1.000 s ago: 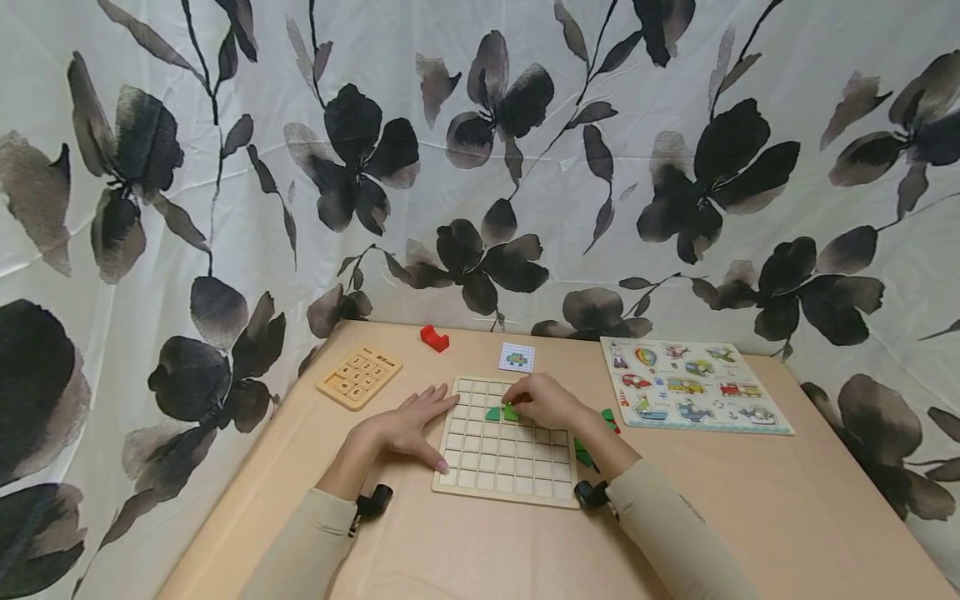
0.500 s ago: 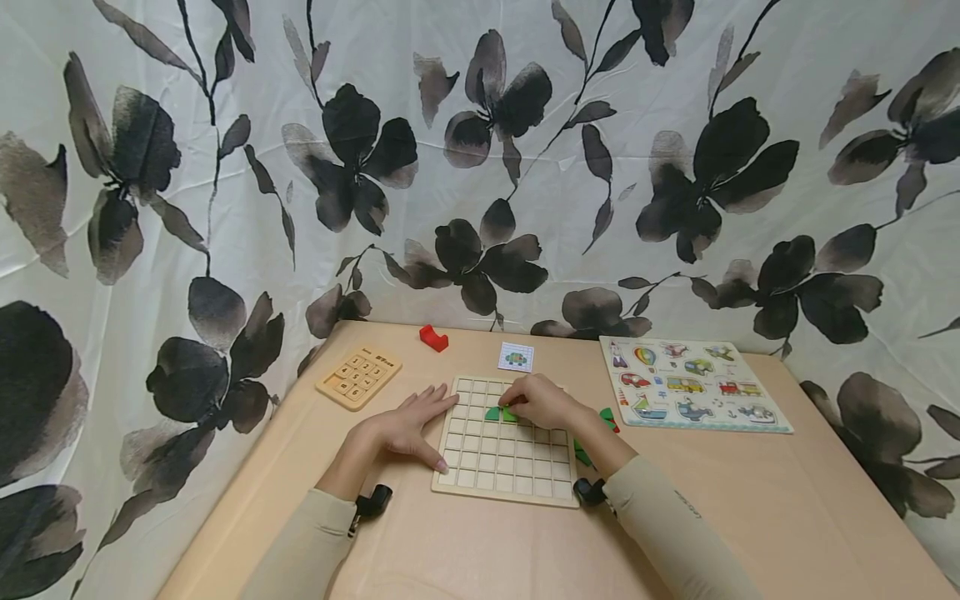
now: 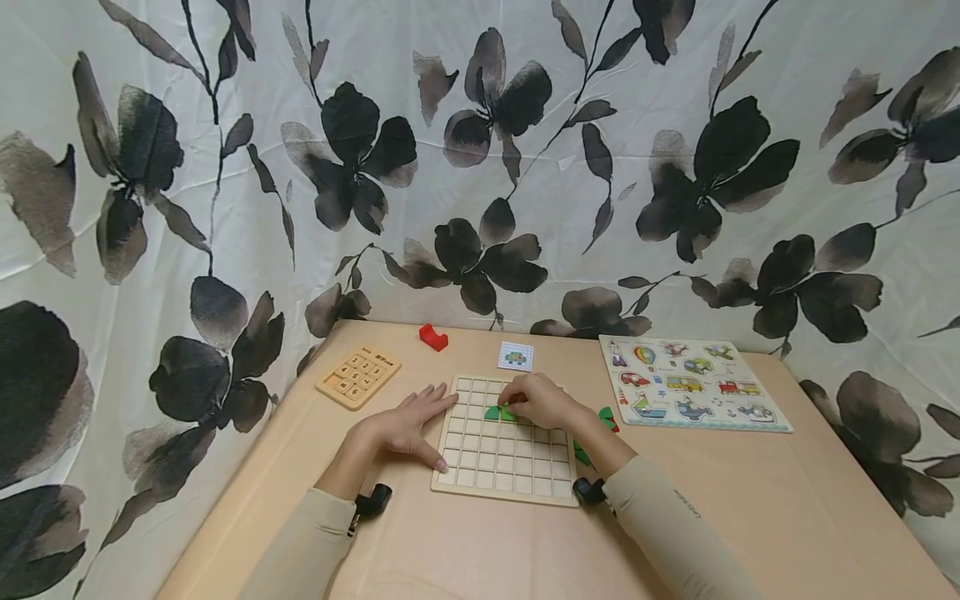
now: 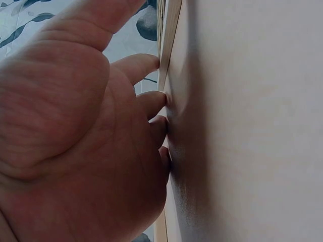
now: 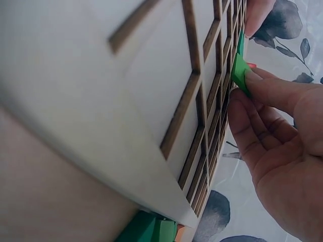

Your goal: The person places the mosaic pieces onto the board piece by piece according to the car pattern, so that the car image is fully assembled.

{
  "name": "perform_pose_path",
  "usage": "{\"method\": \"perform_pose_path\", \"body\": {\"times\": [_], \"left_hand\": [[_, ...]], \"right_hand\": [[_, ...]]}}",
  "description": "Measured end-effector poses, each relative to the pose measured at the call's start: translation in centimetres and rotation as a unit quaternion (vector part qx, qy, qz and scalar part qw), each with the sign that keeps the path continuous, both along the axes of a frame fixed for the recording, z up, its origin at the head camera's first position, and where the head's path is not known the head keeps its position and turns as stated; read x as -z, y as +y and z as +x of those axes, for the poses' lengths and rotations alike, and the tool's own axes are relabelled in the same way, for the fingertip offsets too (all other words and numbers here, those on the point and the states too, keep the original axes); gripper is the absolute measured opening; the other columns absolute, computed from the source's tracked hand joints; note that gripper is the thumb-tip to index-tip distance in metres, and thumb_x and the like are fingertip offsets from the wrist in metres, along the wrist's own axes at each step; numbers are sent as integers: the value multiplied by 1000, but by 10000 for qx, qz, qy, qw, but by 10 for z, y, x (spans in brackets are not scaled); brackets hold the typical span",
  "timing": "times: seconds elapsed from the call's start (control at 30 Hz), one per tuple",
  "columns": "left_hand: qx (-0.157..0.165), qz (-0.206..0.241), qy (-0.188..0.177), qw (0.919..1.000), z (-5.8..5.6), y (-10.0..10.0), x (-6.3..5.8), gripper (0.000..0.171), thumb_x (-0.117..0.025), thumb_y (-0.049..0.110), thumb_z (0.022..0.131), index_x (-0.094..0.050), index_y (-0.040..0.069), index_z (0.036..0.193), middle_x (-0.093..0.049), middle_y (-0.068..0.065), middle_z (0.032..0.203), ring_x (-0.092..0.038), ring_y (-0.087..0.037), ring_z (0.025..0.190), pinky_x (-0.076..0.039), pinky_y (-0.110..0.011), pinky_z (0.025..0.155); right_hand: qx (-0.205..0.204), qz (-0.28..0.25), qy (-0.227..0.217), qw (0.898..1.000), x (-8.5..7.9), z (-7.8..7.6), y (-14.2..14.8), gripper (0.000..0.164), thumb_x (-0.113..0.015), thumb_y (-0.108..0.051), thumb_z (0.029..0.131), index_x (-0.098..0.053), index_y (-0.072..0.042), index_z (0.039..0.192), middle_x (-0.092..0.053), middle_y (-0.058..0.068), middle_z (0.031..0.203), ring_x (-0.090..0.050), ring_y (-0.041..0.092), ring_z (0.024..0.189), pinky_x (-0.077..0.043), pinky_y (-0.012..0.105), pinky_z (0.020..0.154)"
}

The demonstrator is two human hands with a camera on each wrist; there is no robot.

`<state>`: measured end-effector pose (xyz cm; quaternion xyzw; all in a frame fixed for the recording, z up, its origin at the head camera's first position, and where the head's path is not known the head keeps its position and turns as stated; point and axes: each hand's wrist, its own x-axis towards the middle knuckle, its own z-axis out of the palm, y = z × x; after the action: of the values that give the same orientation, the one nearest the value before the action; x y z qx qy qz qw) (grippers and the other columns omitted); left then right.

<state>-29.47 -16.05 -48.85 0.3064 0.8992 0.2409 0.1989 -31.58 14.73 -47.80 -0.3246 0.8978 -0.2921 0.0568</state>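
Note:
A wooden grid board [image 3: 495, 481] lies on the table between the two hands. My left hand [image 3: 405, 425] rests at its left side with fingers spread; the thumb touches the board's edge. In the left wrist view the fingertips of that hand [image 4: 101, 136] meet the table and the board's side. Over the upper middle of the grid my right hand [image 3: 542, 402] pinches a light green block [image 5: 239, 73] between thumb and fingers, seen best in the right wrist view. Just left of it, a darker green piece [image 3: 492, 413] lies on the grid.
Green and red pieces [image 3: 606, 417] lie right of the board, partly behind the right forearm. A small pattern card [image 3: 516, 357] and a red block [image 3: 433, 337] lie behind it. A wooden number puzzle [image 3: 359, 377] is at left, a picture puzzle board [image 3: 693, 385] at right.
The right hand has shifted very slightly left on the grid with the light green block. The left hand stays where it was.

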Motion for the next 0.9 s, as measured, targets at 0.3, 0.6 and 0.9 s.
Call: {"method": "perform_pose_path", "body": {"times": [0.3, 0.6, 0.9], "left_hand": [[-18, -10, -27, 10000, -2, -1, 1, 124, -89, 58, 71, -24, 16, 167, -4, -17, 176, 2, -38, 163, -4, -59, 131], [-18, -25, 5, 10000, -2, -1, 1, 124, -90, 58, 71, -24, 16, 167, -4, -16, 176, 2, -39, 163, -4, -59, 131], [-29, -22, 6, 10000, 0, 0, 0, 124, -90, 58, 71, -24, 15, 167, -5, -17, 176, 2, -39, 163, -4, -58, 131]], "right_hand": [[7, 159, -9, 9999, 0, 0, -2, 15, -71, -6, 98, -81, -10, 109, -75, 4, 106, -64, 13, 90, -52, 25, 74], [-85, 255, 0, 9996, 1, -1, -1, 17, -70, -6, 98, -81, -10, 110, -74, 3, 105, -63, 13, 88, -53, 26, 73], [-55, 229, -2, 9997, 2, 2, 3, 21, -71, -6, 98, -80, -8, 117, -70, 3, 97, -59, 9, 81, -52, 23, 70]]}}
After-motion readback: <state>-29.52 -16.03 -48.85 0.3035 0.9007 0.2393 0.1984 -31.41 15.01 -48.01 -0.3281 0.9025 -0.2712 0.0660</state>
